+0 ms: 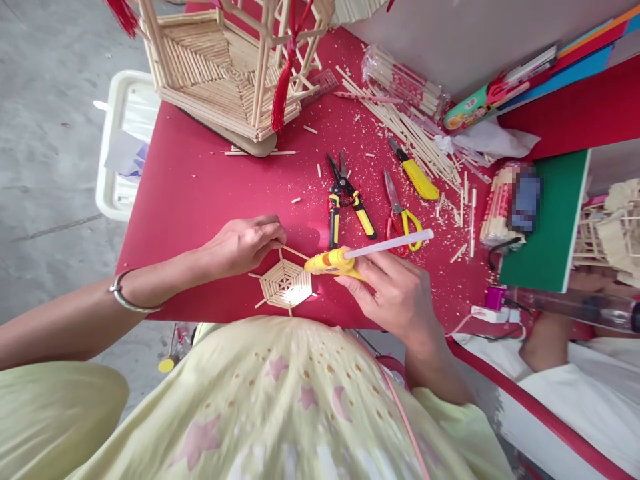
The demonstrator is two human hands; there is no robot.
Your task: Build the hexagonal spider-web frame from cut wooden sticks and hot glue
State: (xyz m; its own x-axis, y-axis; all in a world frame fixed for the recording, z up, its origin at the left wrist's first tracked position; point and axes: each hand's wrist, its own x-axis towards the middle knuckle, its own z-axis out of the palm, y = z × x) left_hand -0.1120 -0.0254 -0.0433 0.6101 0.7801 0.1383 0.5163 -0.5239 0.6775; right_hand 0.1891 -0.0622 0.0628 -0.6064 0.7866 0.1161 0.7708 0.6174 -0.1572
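Observation:
My right hand (397,293) is wrapped around a yellow hot glue gun (330,262), with a long translucent glue stick (393,244) jutting from its back end. The gun's nose points left, at the upper right edge of a small hexagonal web of wooden sticks (273,285) lying flat near the table's front edge. Fingers of my left hand (245,245) are pinched on the end of a thin wooden stick (296,252) along the web's top right side. The gun hides the stick's other end.
On the red table (200,187) lie wire strippers (345,200), scissors (397,207), a yellow utility knife (415,170) and loose sticks (410,130) among scraps. A large stick-built lantern frame (210,73) with red tassels stands behind. Another person's arm (547,340) shows at right.

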